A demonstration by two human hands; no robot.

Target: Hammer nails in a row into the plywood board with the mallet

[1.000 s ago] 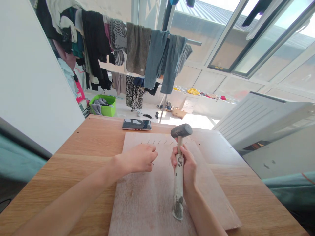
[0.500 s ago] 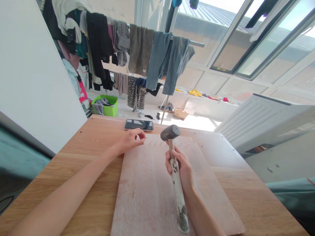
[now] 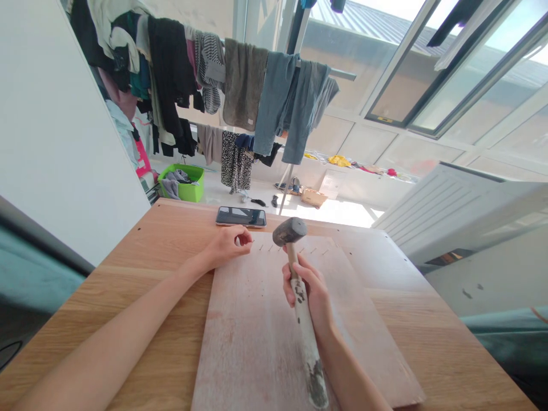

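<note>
A pale wooden board point(image 3: 261, 331) lies on the wooden table point(image 3: 141, 251), with a row of several small nails point(image 3: 317, 250) standing along its far edge. My left hand point(image 3: 226, 245) rests at the board's far left corner, fingers pinched closed on a thin nail at the left end of the row. My right hand point(image 3: 310, 294) is wrapped round the pale, stained handle of a hammer point(image 3: 295, 268). Its dark head hangs just above the row of nails, a little to the right of my left fingers.
A black phone point(image 3: 240, 216) lies flat on the table just beyond the board. Behind the table stand a rack of hanging clothes point(image 3: 240, 91), a green laundry basket point(image 3: 182, 182) and a slatted white panel point(image 3: 454, 202) at the right. Large windows fill the back.
My left hand went from the board's middle to its far left corner, pinching a nail. The hammer head swung left and slightly down, closer to that hand.
</note>
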